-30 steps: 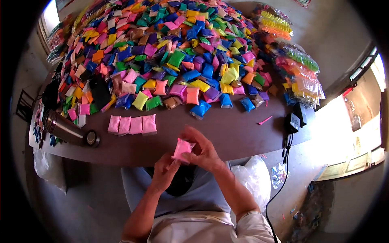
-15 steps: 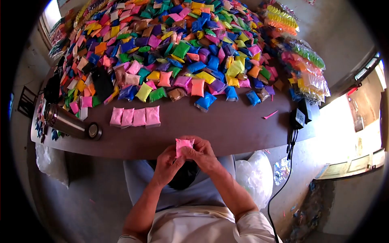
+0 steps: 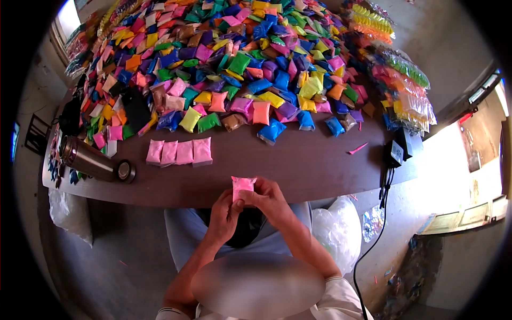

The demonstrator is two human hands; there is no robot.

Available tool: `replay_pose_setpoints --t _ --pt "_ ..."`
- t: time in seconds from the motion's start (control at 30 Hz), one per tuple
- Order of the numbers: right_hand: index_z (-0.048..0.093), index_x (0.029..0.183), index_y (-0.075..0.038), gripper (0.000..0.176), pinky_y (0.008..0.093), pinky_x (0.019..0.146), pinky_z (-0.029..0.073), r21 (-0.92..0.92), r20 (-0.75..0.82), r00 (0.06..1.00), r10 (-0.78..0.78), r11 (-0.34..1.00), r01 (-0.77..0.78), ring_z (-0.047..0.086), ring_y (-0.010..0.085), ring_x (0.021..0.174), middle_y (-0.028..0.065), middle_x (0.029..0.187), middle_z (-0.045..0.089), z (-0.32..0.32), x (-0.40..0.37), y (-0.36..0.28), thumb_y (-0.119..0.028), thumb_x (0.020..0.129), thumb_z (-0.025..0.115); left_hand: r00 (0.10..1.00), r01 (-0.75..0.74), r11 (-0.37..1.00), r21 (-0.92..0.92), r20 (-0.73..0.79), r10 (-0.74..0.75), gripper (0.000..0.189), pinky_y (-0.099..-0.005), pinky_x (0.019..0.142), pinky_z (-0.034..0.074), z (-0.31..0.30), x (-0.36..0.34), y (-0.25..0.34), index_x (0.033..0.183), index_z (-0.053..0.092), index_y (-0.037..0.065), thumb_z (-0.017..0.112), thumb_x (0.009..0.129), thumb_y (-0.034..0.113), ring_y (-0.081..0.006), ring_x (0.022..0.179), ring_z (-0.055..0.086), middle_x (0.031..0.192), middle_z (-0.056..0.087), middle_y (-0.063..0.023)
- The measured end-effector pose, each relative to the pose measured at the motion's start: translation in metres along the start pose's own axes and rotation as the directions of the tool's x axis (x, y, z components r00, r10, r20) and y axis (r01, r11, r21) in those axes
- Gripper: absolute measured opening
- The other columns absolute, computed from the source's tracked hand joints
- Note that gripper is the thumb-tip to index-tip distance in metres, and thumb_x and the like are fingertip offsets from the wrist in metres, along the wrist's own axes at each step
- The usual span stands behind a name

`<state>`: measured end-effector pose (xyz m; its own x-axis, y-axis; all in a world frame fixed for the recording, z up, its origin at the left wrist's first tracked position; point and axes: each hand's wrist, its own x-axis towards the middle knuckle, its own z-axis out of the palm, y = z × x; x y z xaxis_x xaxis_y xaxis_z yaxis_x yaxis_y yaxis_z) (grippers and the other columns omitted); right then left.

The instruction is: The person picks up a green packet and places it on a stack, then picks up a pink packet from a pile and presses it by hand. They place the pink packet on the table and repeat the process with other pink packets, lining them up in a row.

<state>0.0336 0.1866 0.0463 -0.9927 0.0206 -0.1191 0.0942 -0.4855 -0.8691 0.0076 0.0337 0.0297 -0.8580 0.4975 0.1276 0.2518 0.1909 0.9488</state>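
A small pink packet (image 3: 243,185) is held upright between my two hands, just over the table's front edge. My left hand (image 3: 223,213) grips its left and lower side, the thumb pointing up. With thumb and fingers, my right hand (image 3: 266,200) pinches the packet from the right. Its lower part is hidden by my fingers. Beyond my hands to the left, several like pink packets (image 3: 184,152) lie side by side in a row on the brown table (image 3: 282,165).
A big heap of coloured packets (image 3: 234,64) covers the table's far side. On the left lies a steel flask (image 3: 90,160) with a round lid (image 3: 126,171). A black box with cables (image 3: 394,153) sits at the right edge, near a pink strip (image 3: 358,149). Plastic bags (image 3: 337,232) stand below.
Both hands have shifted slightly, and more of the pink packet's face now shows above my fingers. The row of packets on the table is unchanged.
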Motion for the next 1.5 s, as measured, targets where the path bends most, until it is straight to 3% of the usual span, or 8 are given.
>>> replay_pose_setpoints --t 0.17,0.47,0.57,0.8,0.87,1.07,1.27,1.5 --pt "0.058 0.096 0.001 0.015 0.0227 0.064 0.05 0.069 -0.006 1.0 -0.019 0.997 0.019 0.059 0.0083 0.069 0.0037 0.085 0.063 -0.005 0.006 0.013 -0.005 0.083 0.062 0.99 -0.142 0.989 0.036 -0.02 0.142 0.026 -0.0331 0.08 0.047 0.004 0.002 -0.003 0.104 0.061 -0.002 0.054 0.095 0.021 -0.0314 0.091 0.059 0.106 0.058 -0.0164" --pt "0.06 0.096 0.001 0.014 0.0221 0.062 0.049 0.108 -0.089 0.995 0.05 0.993 -0.04 0.058 0.0073 0.069 0.0025 0.08 0.062 0.012 0.003 -0.009 -0.007 0.084 0.063 0.999 -0.039 0.999 0.024 0.011 0.038 0.024 -0.0353 0.081 0.047 0.001 0.001 -0.003 0.104 0.06 -0.002 0.056 0.094 0.02 -0.0337 0.094 0.058 0.105 0.057 -0.0168" --pt "0.06 0.098 0.001 0.016 0.0219 0.063 0.049 0.078 0.02 1.0 -0.016 0.997 0.014 0.058 0.007 0.071 0.0024 0.081 0.062 -0.003 0.01 0.01 -0.01 0.087 0.064 0.988 -0.144 0.987 0.064 -0.038 0.147 0.024 -0.0352 0.079 0.047 0.006 0.001 0.002 0.103 0.059 -0.002 0.055 0.095 0.019 -0.0336 0.092 0.058 0.103 0.058 -0.0171" --pt "0.06 0.098 0.002 0.016 0.0219 0.065 0.049 0.061 -0.002 0.996 -0.085 0.995 0.085 0.058 0.0073 0.072 0.0026 0.083 0.062 -0.003 0.009 0.017 -0.011 0.089 0.063 0.997 -0.063 0.998 0.011 -0.034 0.063 0.023 -0.0354 0.076 0.047 0.005 -0.001 -0.004 0.101 0.059 -0.003 0.055 0.094 0.019 -0.0337 0.088 0.058 0.101 0.058 -0.0174" --pt "0.06 0.097 0.001 0.015 0.0215 0.064 0.049 0.081 -0.034 0.999 -0.004 0.997 0.007 0.058 0.0072 0.072 0.0028 0.082 0.062 0.005 0.005 0.003 -0.011 0.09 0.062 0.999 -0.053 0.997 0.06 0.001 0.053 0.022 -0.0354 0.076 0.047 0.004 -0.001 -0.009 0.101 0.059 -0.003 0.055 0.094 0.018 -0.0339 0.087 0.058 0.101 0.058 -0.0175" --pt "0.062 0.101 0.0 0.018 0.0223 0.063 0.05 0.109 -0.034 0.999 -0.019 0.994 0.023 0.059 0.008 0.068 0.0023 0.081 0.062 -0.004 0.008 0.02 -0.012 0.087 0.063 0.979 -0.195 0.974 0.117 -0.039 0.201 0.024 -0.037 0.078 0.047 0.01 0.001 0.0 0.103 0.059 -0.002 0.054 0.094 0.02 -0.0356 0.091 0.058 0.104 0.058 -0.0182" --pt "0.063 0.104 0.0 0.019 0.0209 0.066 0.048 0.05 -0.071 0.997 -0.025 0.998 0.028 0.059 0.007 0.075 0.002 0.085 0.063 -0.001 0.008 0.016 -0.011 0.089 0.059 0.997 -0.077 0.991 0.112 -0.004 0.078 0.023 -0.0382 0.079 0.047 0.008 -0.001 -0.004 0.104 0.058 -0.003 0.053 0.095 0.018 -0.0367 0.094 0.058 0.106 0.057 -0.019" --pt "0.063 0.106 0.0 0.02 0.0205 0.072 0.046 0.023 -0.009 0.996 -0.087 0.996 0.088 0.056 0.0052 0.079 -0.0004 0.09 0.061 -0.015 0.004 0.027 -0.014 0.094 0.055 0.986 -0.162 0.979 0.127 -0.007 0.164 0.024 -0.0386 0.079 0.047 0.009 -0.001 0.0 0.103 0.058 -0.003 0.054 0.094 0.018 -0.0371 0.094 0.058 0.107 0.057 -0.0195"
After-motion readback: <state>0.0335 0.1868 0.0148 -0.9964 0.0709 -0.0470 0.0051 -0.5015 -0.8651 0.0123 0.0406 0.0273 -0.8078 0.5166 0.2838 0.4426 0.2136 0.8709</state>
